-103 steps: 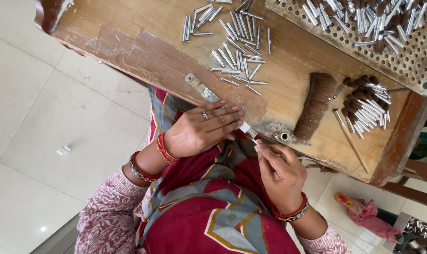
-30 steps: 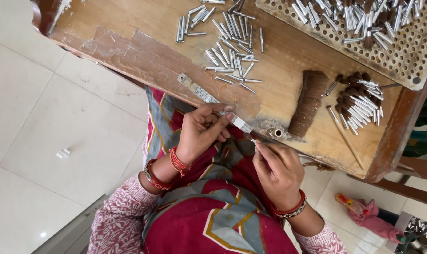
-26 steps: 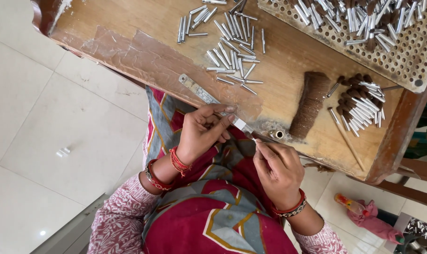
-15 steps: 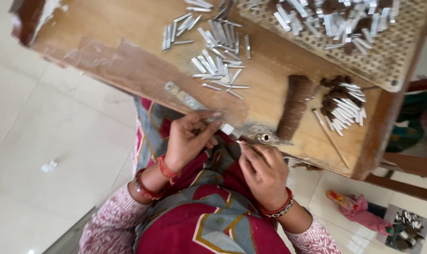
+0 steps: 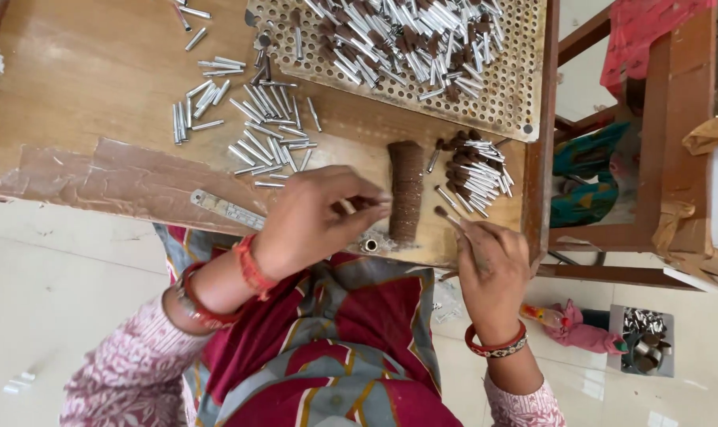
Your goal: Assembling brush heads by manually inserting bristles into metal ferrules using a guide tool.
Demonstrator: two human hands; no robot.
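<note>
1. Your left hand [image 5: 315, 221] is over the near edge of the wooden table [image 5: 82, 71], fingers bunched and pinched on something thin and pale; it's mostly hidden, can't tell what it is.
2. Those left fingertips [image 5: 375, 202] point at the brown powder mound [image 5: 406, 190], touching or just short of it, can't tell which.
3. Your right hand [image 5: 493, 265] is clenched round a thin stick [image 5: 447, 217] with a dark brown tip, which pokes out up-left past the fingers.
4. The stick tip sits between your two hands, just right of the mound's lower end.
5. A small metal ring [image 5: 369, 245] lies on the table edge just below your left fingertips.
6. A flat metal strip [image 5: 224, 209] lies left of your left hand, along the table edge, partly under it.
7. Loose silver tubes [image 5: 256, 126] are scattered beyond your left fingers, well apart from them.
8. A pile of brown-tipped tubes [image 5: 473, 170] sits just beyond your right fingers, right of the mound.
9. A perforated tray [image 5: 501, 103] heaped with more tubes is further out, past both hands.
10. Red bangles on both wrists; patterned sleeves; red and grey cloth on your lap.
</note>
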